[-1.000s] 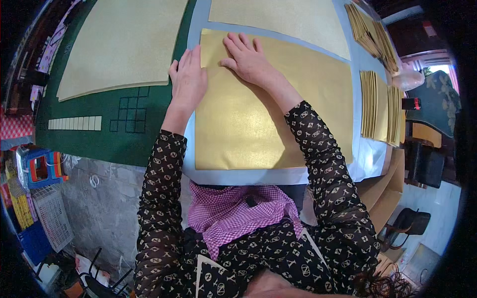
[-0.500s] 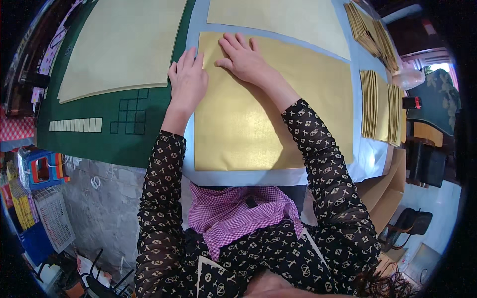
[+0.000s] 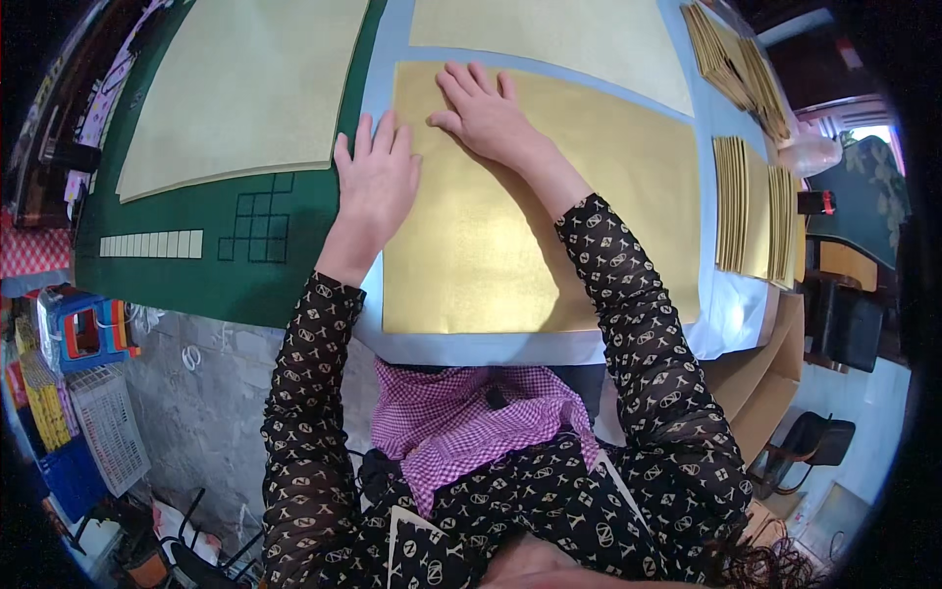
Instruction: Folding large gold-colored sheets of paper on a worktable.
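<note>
A large gold sheet (image 3: pixel 549 226) lies flat on a pale blue surface (image 3: pixel 471 346) in front of me. My left hand (image 3: pixel 376 187) rests palm down with fingers spread at the sheet's left edge, partly on the blue surface. My right hand (image 3: pixel 484 110) lies flat, fingers apart, on the sheet's upper left part. Neither hand holds anything. A second gold sheet (image 3: pixel 549 34) lies just beyond the first.
A green cutting mat (image 3: pixel 216 255) with white grid marks sits to the left, bearing a pale yellow sheet (image 3: pixel 235 88). Stacks of folded gold paper (image 3: pixel 756 211) stand at the right, more stacks (image 3: pixel 736 59) at the far right. Coloured boxes (image 3: pixel 78 329) sit low left.
My right hand has slid a little toward the sheet's upper left corner. My left hand has stayed at the left edge.
</note>
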Available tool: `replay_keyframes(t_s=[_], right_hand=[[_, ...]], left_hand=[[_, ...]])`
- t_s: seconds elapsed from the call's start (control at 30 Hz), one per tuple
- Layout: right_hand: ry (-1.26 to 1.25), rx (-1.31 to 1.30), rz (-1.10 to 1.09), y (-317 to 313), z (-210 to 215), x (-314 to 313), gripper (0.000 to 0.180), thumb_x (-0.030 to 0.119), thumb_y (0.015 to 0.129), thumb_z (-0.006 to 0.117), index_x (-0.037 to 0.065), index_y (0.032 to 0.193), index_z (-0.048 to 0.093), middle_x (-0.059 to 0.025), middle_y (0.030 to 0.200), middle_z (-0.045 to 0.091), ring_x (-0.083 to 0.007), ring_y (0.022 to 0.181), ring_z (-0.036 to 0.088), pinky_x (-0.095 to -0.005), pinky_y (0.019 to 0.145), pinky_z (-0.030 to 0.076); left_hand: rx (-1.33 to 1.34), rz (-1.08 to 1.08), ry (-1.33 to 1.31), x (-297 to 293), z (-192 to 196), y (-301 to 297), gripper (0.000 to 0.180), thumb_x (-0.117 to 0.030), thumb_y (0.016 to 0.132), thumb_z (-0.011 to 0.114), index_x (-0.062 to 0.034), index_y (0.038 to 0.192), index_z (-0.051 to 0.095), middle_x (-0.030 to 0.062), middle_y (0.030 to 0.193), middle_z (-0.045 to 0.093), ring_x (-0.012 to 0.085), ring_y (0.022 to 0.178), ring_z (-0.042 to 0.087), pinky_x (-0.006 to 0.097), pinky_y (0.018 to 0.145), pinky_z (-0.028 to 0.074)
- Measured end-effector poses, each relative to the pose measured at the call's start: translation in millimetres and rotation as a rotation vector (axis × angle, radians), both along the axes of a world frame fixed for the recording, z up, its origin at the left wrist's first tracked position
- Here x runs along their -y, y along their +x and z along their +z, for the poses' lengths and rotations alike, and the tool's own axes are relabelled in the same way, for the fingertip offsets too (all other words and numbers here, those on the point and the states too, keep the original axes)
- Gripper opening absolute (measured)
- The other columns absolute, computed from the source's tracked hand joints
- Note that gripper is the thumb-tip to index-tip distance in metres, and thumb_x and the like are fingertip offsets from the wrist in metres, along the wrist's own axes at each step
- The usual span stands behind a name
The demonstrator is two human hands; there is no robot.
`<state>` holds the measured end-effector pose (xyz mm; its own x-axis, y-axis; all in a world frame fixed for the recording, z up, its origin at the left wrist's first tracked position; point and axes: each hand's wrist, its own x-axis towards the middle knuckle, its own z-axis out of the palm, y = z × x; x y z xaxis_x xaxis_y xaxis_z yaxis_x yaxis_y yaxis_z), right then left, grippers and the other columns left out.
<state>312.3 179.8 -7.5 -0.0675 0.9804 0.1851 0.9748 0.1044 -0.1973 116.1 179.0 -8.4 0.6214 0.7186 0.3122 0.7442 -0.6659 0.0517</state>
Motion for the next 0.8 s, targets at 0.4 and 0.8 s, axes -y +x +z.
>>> replay_keyframes(t_s=[0.4, 0.8], right_hand=[[-0.026, 0.021, 0.003, -0.3, 1.1, 1.5, 0.067, 0.053, 0.091, 0.041, 0.009, 0.140, 0.032, -0.0130, 0.149, 0.027, -0.0338, 0.139, 0.020, -0.0544, 0.110, 0.014], [-0.035, 0.016, 0.020, -1.6, 1.6, -0.2, 0.067, 0.054, 0.091, 0.041, 0.009, 0.141, 0.032, -0.0124, 0.149, 0.026, -0.0338, 0.140, 0.018, -0.0546, 0.111, 0.013]], left_hand=[[0.209, -0.001, -0.179, -27.5, 8.2, 2.0, 0.039, -0.017, 0.087, 0.051, -0.0073, 0.125, 0.047, 0.0070, 0.126, 0.053, 0.0239, 0.123, 0.044, 0.047, 0.098, 0.032], [0.248, -0.035, -0.089, -29.8, -0.4, 1.4, 0.039, -0.011, 0.085, 0.052, -0.0079, 0.124, 0.048, 0.0058, 0.126, 0.054, 0.0197, 0.120, 0.047, 0.045, 0.095, 0.033]])
